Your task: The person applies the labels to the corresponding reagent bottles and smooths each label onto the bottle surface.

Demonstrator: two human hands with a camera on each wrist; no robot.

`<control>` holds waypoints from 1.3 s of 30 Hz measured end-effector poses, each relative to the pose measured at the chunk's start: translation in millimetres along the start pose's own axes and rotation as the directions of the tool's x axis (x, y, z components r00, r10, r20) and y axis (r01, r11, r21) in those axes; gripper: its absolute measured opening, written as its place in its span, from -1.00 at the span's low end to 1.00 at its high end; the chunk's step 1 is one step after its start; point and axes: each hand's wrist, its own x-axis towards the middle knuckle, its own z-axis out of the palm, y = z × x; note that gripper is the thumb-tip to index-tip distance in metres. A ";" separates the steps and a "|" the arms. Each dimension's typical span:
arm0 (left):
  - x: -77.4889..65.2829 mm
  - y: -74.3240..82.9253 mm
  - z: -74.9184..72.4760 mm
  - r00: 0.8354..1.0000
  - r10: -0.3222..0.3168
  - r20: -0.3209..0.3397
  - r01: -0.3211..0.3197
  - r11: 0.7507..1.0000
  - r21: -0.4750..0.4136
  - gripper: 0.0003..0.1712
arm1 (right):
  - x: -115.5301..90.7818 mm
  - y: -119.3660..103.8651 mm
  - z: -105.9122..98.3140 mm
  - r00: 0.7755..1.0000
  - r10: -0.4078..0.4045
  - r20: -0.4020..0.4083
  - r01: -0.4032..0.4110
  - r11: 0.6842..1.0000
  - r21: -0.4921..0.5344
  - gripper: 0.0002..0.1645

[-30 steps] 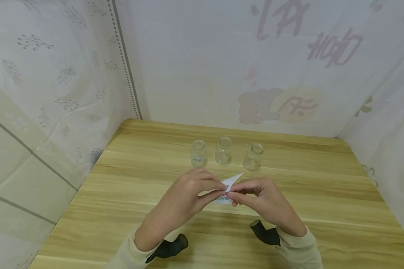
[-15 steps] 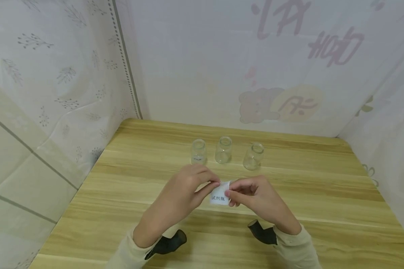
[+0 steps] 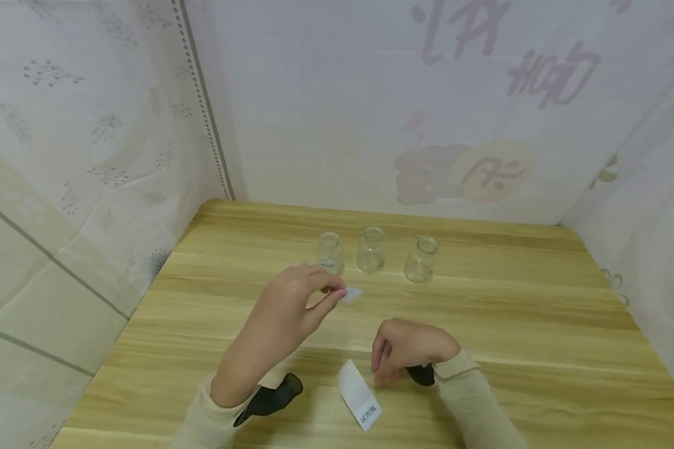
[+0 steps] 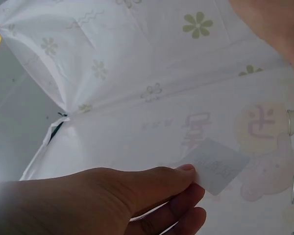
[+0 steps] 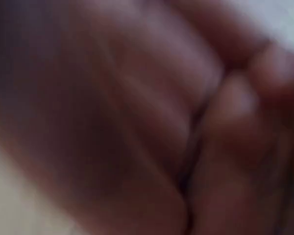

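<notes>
My left hand (image 3: 281, 312) pinches a small square white label (image 4: 220, 166) between thumb and fingertips, held up just in front of the glass jars; faint print shows through it in the left wrist view. My right hand (image 3: 412, 349) is lower on the right, its fingers bent loosely downward and holding nothing. Just left of its fingertips is a white paper strip (image 3: 357, 394) with black printed characters at its near end. The right wrist view shows only blurred, bent fingers (image 5: 235, 127) close up.
Three clear glass jars stand in a row farther back: a left jar (image 3: 329, 249) with a small printed label, a middle jar (image 3: 370, 251) and a right jar (image 3: 420, 260). Patterned cloth (image 3: 326, 112) hangs behind the wooden table (image 3: 511, 299).
The hands have drawn apart: the left moved up and left with the small label, the right moved down and let go of the paper strip, which is now nearer the body.
</notes>
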 end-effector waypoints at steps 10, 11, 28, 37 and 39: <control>3.9 1.8 21.6 0.994 0.098 -0.051 -0.094 0.993 0.072 -0.94 | -19.5 -31.2 -14.4 0.846 -0.125 -0.519 0.286 0.927 0.242 -0.61; 4.2 2.4 24.2 0.991 0.123 -0.056 -0.119 0.990 0.070 -0.94 | -19.8 -32.9 -14.5 0.841 -0.116 -0.529 0.288 0.923 0.256 -0.61; 9.2 -5.4 28.6 0.988 -0.115 -0.104 0.082 0.956 -0.281 -0.91 | -29.3 -32.1 -18.2 0.697 -0.170 -0.696 0.381 0.911 0.158 -0.84; 10.1 -2.8 29.4 0.982 -0.171 -0.083 0.135 0.933 -0.332 -0.92 | -31.5 -32.3 -18.4 0.700 -0.188 -0.689 0.368 0.922 0.123 -0.86; 10.2 -2.1 29.5 0.982 -0.175 -0.075 0.140 0.932 -0.335 -0.92 | -31.0 -31.5 -18.5 0.699 -0.185 -0.690 0.361 0.925 0.118 -0.85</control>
